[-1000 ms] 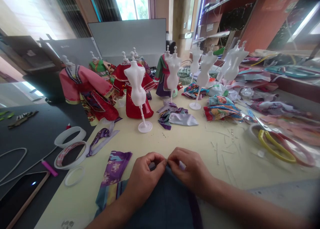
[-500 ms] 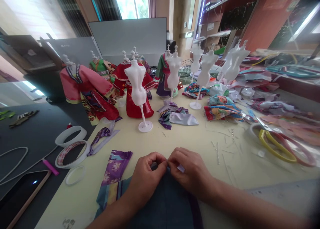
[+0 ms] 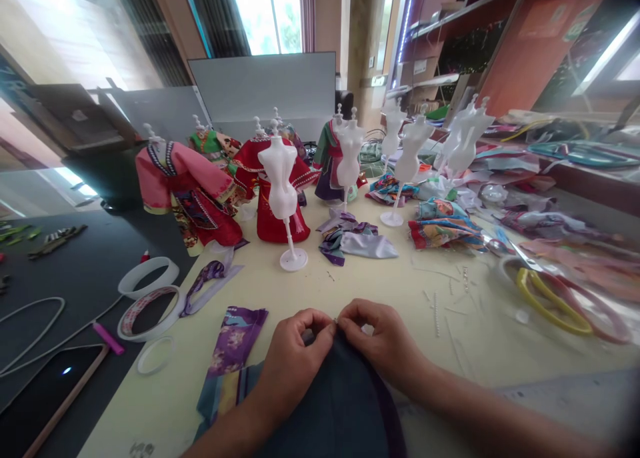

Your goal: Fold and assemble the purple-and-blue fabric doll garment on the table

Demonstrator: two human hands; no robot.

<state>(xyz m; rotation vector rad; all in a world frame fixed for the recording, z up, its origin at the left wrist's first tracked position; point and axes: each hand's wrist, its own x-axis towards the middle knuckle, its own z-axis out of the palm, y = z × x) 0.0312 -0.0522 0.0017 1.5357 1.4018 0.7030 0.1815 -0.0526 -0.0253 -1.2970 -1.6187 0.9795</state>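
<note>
Taking the meeting fingertips as the centre of the clock, the dark blue cloth [image 3: 335, 405] is lying at 6 o'clock, spreading toward the wearer with a purple band curving down its right edge. The left hand [image 3: 297, 355], at 8 o'clock, is pinching the cloth's top edge between thumb and forefinger, its other fingers curling in. The right hand [image 3: 383, 341], between 3 and 4 o'clock, is gripping the same edge with thumb and forefinger, the two sets of fingertips almost touching; whatever small detail is sitting between them is too tiny to tell. A purple floral piece [image 3: 239, 338] is lying at 9 o'clock, just above a striped piece [image 3: 227, 393] at 8 o'clock; whether they are joining is unclear. Farther out at 9 o'clock, a printed tape roll [image 3: 175, 311] is resting near a pink marker [image 3: 109, 339]. A bare white dress form [image 3: 277, 178] is standing at 11 o'clock, while a pink-sleeved robe [image 3: 187, 166] is hanging on another form at 10. Bead strips [image 3: 437, 315] and yellow-handled scissors [image 3: 537, 301] are lying at 3 o'clock.
</note>
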